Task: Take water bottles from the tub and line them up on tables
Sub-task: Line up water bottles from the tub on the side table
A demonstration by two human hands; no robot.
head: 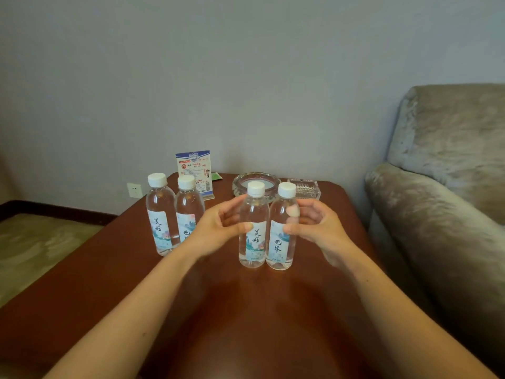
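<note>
A plain grey wall with a socket, carpeted floor, and grey velvet sofa.

Reddish-brown table, white-capped clear bottles
</note>
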